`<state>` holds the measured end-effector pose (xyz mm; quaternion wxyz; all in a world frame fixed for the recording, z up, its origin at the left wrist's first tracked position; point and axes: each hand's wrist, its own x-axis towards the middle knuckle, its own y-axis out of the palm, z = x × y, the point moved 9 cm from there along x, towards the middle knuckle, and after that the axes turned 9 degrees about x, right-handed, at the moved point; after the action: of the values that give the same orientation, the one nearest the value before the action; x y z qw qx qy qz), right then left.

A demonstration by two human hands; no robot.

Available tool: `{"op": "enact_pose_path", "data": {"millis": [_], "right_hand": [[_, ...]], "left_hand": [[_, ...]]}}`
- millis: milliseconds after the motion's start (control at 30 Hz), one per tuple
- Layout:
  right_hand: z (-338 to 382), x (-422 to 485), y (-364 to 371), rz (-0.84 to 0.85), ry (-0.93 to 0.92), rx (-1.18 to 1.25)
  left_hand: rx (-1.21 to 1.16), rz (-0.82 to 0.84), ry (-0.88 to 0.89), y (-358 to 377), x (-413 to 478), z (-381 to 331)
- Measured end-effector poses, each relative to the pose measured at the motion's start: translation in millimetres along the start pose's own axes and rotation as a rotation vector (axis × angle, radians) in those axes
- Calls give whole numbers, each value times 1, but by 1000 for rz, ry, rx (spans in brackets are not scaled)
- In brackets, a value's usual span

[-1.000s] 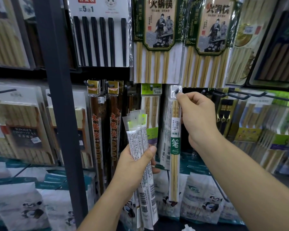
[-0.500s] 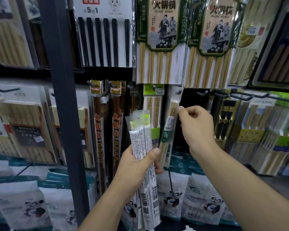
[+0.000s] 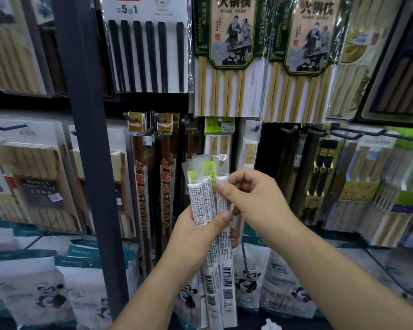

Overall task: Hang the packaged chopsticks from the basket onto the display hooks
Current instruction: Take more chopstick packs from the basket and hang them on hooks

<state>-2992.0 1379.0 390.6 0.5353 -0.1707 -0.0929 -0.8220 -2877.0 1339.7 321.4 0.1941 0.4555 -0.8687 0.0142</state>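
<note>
Left hand (image 3: 196, 236) gripping fanned bundle of slim, glossy plastic-sleeved chopstick packs (image 3: 206, 198), thumb pressing across front; right hand (image 3: 255, 201) fingers (image 3: 222, 186) pinching rightmost pack's edge.

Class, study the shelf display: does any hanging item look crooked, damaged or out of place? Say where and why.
The narrow chopstick pack on the hook just above the right hand hangs tilted, lower end angled left, while the green-topped pack beside it hangs straight. Nothing looks torn or spilled.
</note>
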Motion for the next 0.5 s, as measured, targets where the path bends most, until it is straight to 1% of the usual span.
{"op": "enact_pose_path", "data": {"millis": [100,200,300,367,500], "right_hand": [[4,0,-6,-25,-21,27],[22,2,-17,-90,-110,42],[39,7,-33,-191,-151,102],[48,11,-41,-244,-161,104],[49,20,-47,-279,-123,131]], "left_hand": [[63,-40,31,-4,0,-4],[107,-89,12,-11,0,-3],[72,-87,-23,-11,0,1],[108,-76,-19,-11,0,0],[144,-41,-9,-8,0,3]]}}
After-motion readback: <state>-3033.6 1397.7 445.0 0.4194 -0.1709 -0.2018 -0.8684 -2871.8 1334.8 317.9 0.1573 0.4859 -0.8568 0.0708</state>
